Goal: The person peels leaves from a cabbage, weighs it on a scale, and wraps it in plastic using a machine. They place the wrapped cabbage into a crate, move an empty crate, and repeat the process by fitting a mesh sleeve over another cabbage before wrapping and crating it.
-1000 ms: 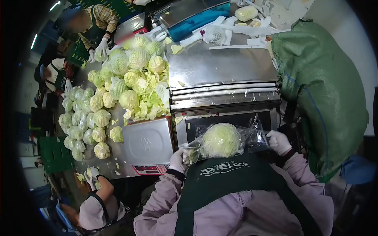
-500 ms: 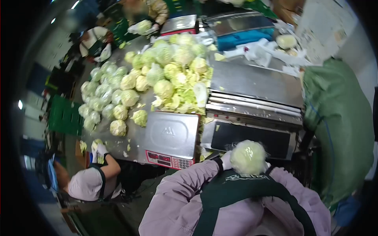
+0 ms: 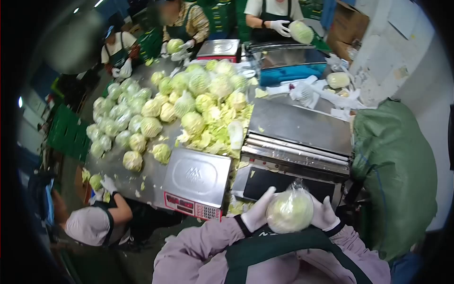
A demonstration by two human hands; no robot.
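A film-wrapped cabbage (image 3: 289, 213) is sitting between the person's two gloved hands, close in front of the apron (image 3: 283, 244). Clear film (image 3: 298, 185) is bunching at its far side; the hands are apparently bracing both flanks to keep the round, slick head from rolling, while leaving that bunch uncovered. The fingers of the left hand (image 3: 257, 211) are grasping the cabbage's left side and stretching up along it; those of the right hand (image 3: 325, 215) are cupping its right side. Just beyond, a steel roller machine (image 3: 298, 125) is presenting its black plate (image 3: 265, 182), probably for easy reach; whether the cabbage is touching it, I cannot tell. A scale (image 3: 196, 173) is standing on the counter (image 3: 151, 173) to the left, seemingly handy for the left hand, with piled cabbages (image 3: 198, 85) lying behind it. A green sack (image 3: 397, 175) is standing at the right.
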